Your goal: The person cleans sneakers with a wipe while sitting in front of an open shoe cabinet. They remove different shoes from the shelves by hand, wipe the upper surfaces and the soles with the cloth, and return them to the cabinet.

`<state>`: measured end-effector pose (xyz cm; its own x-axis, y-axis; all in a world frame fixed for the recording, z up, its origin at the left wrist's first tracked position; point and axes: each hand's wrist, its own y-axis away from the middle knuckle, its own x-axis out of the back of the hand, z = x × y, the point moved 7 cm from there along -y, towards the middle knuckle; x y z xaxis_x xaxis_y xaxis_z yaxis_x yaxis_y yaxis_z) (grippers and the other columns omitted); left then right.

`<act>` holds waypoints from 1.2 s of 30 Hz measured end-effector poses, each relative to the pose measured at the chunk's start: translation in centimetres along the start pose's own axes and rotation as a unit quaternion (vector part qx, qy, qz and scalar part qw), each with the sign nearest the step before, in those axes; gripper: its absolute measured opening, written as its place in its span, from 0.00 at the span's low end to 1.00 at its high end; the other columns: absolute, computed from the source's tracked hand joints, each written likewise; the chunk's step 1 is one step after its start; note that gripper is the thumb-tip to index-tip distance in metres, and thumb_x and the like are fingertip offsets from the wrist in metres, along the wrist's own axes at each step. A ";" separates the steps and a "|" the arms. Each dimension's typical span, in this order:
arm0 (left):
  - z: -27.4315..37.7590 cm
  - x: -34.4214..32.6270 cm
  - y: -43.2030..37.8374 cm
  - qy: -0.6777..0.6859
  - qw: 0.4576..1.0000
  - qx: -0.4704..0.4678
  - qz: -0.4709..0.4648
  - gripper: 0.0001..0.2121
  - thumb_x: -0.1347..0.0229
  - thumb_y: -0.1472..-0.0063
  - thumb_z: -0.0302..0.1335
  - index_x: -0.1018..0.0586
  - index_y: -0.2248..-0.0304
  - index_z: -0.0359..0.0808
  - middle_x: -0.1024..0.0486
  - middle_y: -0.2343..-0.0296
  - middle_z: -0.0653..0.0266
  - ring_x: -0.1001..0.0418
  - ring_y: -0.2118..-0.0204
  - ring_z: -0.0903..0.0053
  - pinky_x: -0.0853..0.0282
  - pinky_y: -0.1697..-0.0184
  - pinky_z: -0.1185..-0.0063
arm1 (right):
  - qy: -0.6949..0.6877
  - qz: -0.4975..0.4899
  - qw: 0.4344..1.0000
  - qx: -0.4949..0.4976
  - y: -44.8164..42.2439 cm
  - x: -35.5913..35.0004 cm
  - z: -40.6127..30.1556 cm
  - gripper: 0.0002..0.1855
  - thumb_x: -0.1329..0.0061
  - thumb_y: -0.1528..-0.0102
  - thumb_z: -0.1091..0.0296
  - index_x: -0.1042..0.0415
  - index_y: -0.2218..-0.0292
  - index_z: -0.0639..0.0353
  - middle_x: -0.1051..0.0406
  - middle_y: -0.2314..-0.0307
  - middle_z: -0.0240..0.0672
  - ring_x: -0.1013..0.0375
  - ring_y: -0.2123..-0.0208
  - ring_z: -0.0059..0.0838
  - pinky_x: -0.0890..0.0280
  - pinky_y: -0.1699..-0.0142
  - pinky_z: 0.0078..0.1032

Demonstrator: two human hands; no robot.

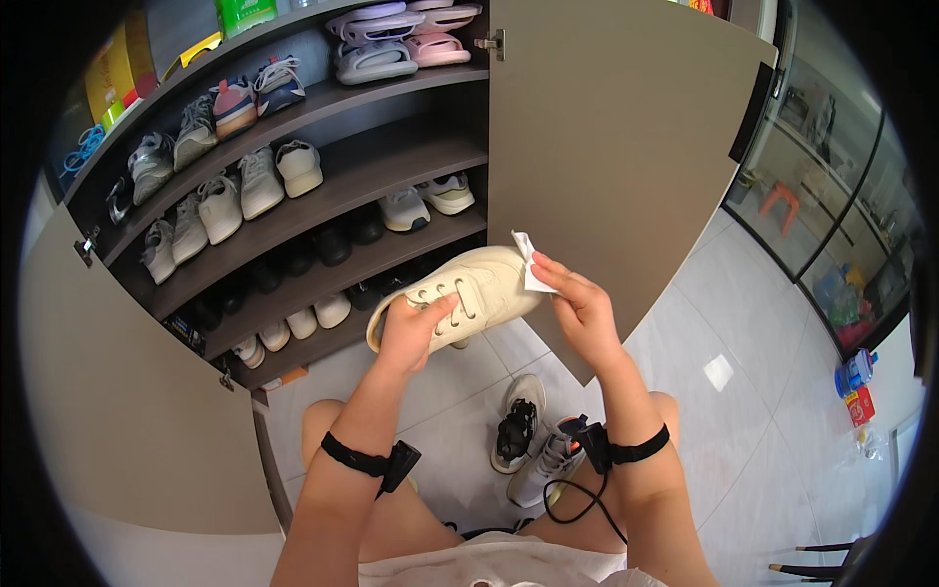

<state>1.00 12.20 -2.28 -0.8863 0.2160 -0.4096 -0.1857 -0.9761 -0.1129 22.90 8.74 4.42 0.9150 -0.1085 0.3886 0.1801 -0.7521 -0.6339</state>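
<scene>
A cream lace-up shoe (pixel 491 282) is held up in front of the open shoe cabinet, its toe pointing right. My left hand (pixel 413 330) grips it at the opening, with the thumb over the laces and the fingers hidden inside or behind. In my right hand (pixel 583 304) is a folded white tissue or wipe (pixel 534 268), pinched between thumb and fingers against the shoe's toe. Below on the tiles, between my legs, stand a grey shoe with a black inside (pixel 518 425) and a grey sneaker with laces (pixel 546 469).
Pairs of shoes and stacked slippers (pixel 381 44) fill parts of the cabinet shelves (pixel 396 158). One cabinet door (pixel 616 147) stands open at right, another (pixel 139 367) at left. A black cable (pixel 579 519) hangs from my right forearm strap. Farther right are a glass door and a blue bottle (pixel 855 373).
</scene>
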 end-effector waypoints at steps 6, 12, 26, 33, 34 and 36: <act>-1.2 0.0 -0.9 0.191 0.978 0.068 0.053 0.17 0.51 0.38 0.26 0.32 0.52 0.26 0.29 0.56 0.51 0.28 0.54 0.65 0.31 0.51 0.70 | 0.133 0.112 0.981 0.083 0.6 -3.6 -0.5 0.26 0.61 0.51 0.88 0.31 0.52 0.59 0.36 0.49 0.46 0.37 0.46 0.45 0.40 0.44 0.32; -3.4 0.6 -2.1 0.326 0.935 0.102 0.093 0.17 0.56 0.36 0.30 0.33 0.52 0.27 0.30 0.54 0.52 0.30 0.52 0.62 0.34 0.48 0.66 | 0.191 0.066 0.976 0.081 0.8 -7.3 0.2 0.28 0.60 0.51 0.86 0.36 0.48 0.61 0.40 0.47 0.49 0.41 0.44 0.47 0.42 0.43 0.34; -1.4 5.2 -3.9 0.385 0.896 -0.024 0.219 0.17 0.59 0.35 0.30 0.33 0.51 0.28 0.30 0.54 0.53 0.31 0.51 0.62 0.36 0.46 0.67 | 0.123 -0.118 0.981 0.090 5.4 -13.8 0.1 0.26 0.59 0.52 0.87 0.33 0.51 0.61 0.37 0.49 0.47 0.37 0.47 0.46 0.39 0.44 0.33; 0.1 5.1 -4.0 0.418 0.886 -0.060 0.192 0.17 0.58 0.35 0.31 0.33 0.51 0.29 0.30 0.54 0.55 0.31 0.51 0.64 0.36 0.46 0.68 | 0.056 -0.233 0.952 -0.191 6.7 -14.0 4.2 0.22 0.60 0.50 0.80 0.33 0.52 0.61 0.31 0.55 0.45 0.28 0.59 0.43 0.33 0.51 0.31; 0.3 4.6 -4.1 0.427 0.885 -0.060 0.172 0.17 0.58 0.34 0.31 0.33 0.51 0.29 0.30 0.54 0.55 0.31 0.51 0.64 0.36 0.45 0.68 | 0.050 -0.271 0.921 -0.276 7.2 -14.2 5.5 0.21 0.61 0.49 0.79 0.33 0.52 0.62 0.30 0.56 0.45 0.27 0.61 0.41 0.33 0.52 0.31; 0.6 3.6 -3.9 0.445 0.884 -0.058 0.131 0.17 0.58 0.34 0.32 0.33 0.51 0.30 0.30 0.53 0.56 0.31 0.51 0.64 0.37 0.45 0.68 | -0.205 -0.173 0.834 -0.482 8.7 -15.1 8.0 0.21 0.63 0.48 0.79 0.35 0.52 0.64 0.31 0.56 0.44 0.28 0.59 0.40 0.32 0.53 0.29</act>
<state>-1.75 16.80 -2.74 -0.1989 -0.0344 -0.9794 0.0673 -0.9975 0.0214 13.51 9.01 -12.34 0.9507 0.3061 0.0500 0.2658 -0.8873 0.3768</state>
